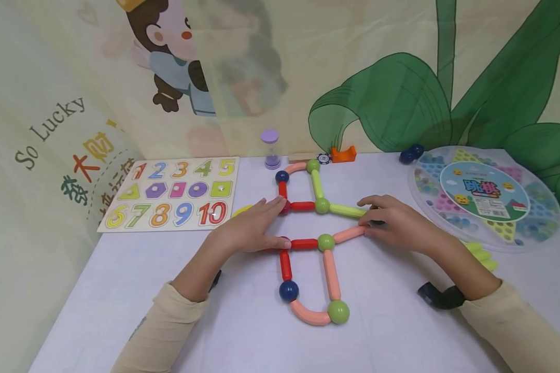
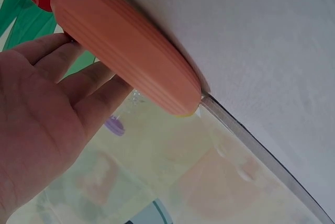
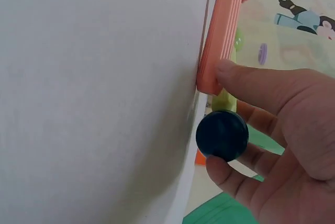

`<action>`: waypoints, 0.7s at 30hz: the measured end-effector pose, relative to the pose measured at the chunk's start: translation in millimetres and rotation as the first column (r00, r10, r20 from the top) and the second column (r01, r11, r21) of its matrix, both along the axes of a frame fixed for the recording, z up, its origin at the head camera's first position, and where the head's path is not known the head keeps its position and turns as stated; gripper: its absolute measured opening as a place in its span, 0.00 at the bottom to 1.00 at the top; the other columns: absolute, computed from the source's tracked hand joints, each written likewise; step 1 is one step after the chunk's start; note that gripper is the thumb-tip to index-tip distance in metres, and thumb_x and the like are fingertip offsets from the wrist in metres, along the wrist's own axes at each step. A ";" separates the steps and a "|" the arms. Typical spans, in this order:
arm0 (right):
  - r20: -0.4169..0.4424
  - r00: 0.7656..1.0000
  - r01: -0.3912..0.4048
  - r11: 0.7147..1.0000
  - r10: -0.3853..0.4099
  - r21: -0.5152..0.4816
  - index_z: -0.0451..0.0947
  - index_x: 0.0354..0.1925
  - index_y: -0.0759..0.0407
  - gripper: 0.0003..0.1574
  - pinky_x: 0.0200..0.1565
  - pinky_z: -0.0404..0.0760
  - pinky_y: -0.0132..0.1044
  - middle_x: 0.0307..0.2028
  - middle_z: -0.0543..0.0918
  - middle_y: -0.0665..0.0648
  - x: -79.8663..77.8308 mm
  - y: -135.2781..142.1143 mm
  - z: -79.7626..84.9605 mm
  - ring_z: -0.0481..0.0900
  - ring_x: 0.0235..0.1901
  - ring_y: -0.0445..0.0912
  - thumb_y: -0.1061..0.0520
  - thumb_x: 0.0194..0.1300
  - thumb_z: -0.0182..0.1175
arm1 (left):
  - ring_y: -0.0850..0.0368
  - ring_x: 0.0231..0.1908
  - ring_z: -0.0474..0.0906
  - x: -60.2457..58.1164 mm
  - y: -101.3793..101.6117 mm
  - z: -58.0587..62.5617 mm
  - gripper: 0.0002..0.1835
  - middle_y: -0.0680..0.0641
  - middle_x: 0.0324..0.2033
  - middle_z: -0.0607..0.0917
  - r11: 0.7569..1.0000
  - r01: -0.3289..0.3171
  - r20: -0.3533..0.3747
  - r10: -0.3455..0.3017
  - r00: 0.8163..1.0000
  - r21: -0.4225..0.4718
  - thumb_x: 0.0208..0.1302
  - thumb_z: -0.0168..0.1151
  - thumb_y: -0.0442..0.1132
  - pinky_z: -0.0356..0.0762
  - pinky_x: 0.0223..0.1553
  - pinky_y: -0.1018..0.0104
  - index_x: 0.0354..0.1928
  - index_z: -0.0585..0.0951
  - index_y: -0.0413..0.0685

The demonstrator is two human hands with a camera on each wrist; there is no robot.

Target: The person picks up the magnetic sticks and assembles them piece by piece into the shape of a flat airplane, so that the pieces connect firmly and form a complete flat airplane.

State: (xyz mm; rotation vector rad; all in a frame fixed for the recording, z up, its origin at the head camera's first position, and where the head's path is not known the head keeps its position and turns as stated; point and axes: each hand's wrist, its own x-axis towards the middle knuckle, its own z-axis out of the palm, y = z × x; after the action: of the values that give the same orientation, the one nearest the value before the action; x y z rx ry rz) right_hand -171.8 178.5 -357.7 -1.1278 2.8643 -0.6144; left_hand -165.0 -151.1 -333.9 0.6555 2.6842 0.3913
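Magnetic sticks and balls form a figure on the white table. My left hand (image 1: 249, 225) spreads over its left side, with straight fingers by the upper red ball (image 1: 285, 208) and the thumb on the lower red ball (image 1: 285, 241). A pink stick (image 2: 131, 46) lies beside those fingers in the left wrist view. My right hand (image 1: 392, 223) curls its fingers about a dark blue ball (image 3: 222, 135) at the end of a yellow-green stick (image 1: 347, 210). Its thumb presses the free end of a pink stick (image 3: 220, 35), beside that ball; a small gap separates them.
A number puzzle board (image 1: 168, 199) lies at the left. Behind the figure stand a purple sand timer (image 1: 271, 150) and an orange piece (image 1: 344, 154). A round Chinese checkers set (image 1: 485, 194) lies at the right, with dark blue balls (image 1: 411, 154) near it and yellow-green sticks (image 1: 481, 255) below.
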 end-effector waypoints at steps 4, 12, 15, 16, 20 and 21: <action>0.005 1.000 -0.007 0.998 0.007 0.056 0.82 0.42 0.48 0.17 0.49 0.72 0.46 0.54 0.72 0.54 1.3 -3.2 -2.7 0.67 0.51 0.50 0.56 0.50 0.68 | 0.50 0.67 0.43 -0.2 0.4 -0.8 0.51 0.58 0.68 0.50 1.000 0.000 0.004 0.000 1.000 0.000 0.47 0.59 0.68 0.52 0.62 0.55 0.70 0.50 0.57; -0.029 1.000 0.005 1.000 -0.005 0.020 0.80 0.41 0.48 0.16 0.50 0.72 0.47 0.51 0.73 0.54 3.4 0.8 -5.0 0.70 0.50 0.48 0.58 0.51 0.67 | 0.50 0.67 0.43 -1.1 2.9 -1.3 0.51 0.58 0.68 0.50 1.000 0.012 0.003 -0.012 1.000 0.006 0.47 0.58 0.68 0.52 0.62 0.55 0.70 0.50 0.58; -0.041 0.999 0.002 1.000 -0.002 0.005 0.81 0.41 0.49 0.17 0.49 0.73 0.46 0.49 0.75 0.53 3.3 1.8 -3.2 0.70 0.49 0.47 0.58 0.50 0.68 | 0.50 0.67 0.43 -0.8 2.6 -0.8 0.51 0.57 0.68 0.50 1.000 0.009 0.006 -0.009 1.000 0.007 0.47 0.58 0.68 0.53 0.61 0.55 0.70 0.50 0.57; -0.033 0.999 0.007 1.000 -0.007 0.003 0.81 0.42 0.49 0.17 0.48 0.73 0.46 0.50 0.75 0.53 3.6 2.6 -0.6 0.70 0.50 0.48 0.58 0.51 0.68 | 0.50 0.67 0.43 -0.6 2.4 -0.6 0.52 0.57 0.68 0.50 1.000 0.006 0.008 -0.006 1.000 0.003 0.46 0.59 0.68 0.53 0.61 0.55 0.70 0.49 0.57; -0.006 0.994 0.111 0.994 -0.111 0.022 0.80 0.43 0.52 0.17 0.46 0.75 0.48 0.48 0.76 0.54 8.2 20.4 21.4 0.70 0.50 0.50 0.61 0.53 0.66 | 0.51 0.67 0.43 0.0 1.3 -0.8 0.52 0.57 0.68 0.50 1.000 -0.004 0.012 0.004 1.000 -0.005 0.46 0.59 0.68 0.53 0.61 0.54 0.70 0.49 0.59; 0.010 0.987 0.161 0.985 -0.162 0.055 0.80 0.42 0.53 0.16 0.45 0.75 0.49 0.47 0.77 0.54 11.0 29.3 29.0 0.71 0.49 0.51 0.62 0.53 0.65 | 0.51 0.67 0.43 0.1 1.2 -0.8 0.52 0.58 0.68 0.51 1.000 -0.006 0.013 0.006 1.000 -0.004 0.46 0.59 0.68 0.53 0.61 0.54 0.70 0.49 0.59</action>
State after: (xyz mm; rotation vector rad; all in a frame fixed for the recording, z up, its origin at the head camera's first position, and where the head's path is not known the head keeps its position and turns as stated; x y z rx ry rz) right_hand -160.8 207.8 -328.7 -0.8864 2.9608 -0.5427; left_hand -164.9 -149.9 -334.7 0.6413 2.6744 0.3906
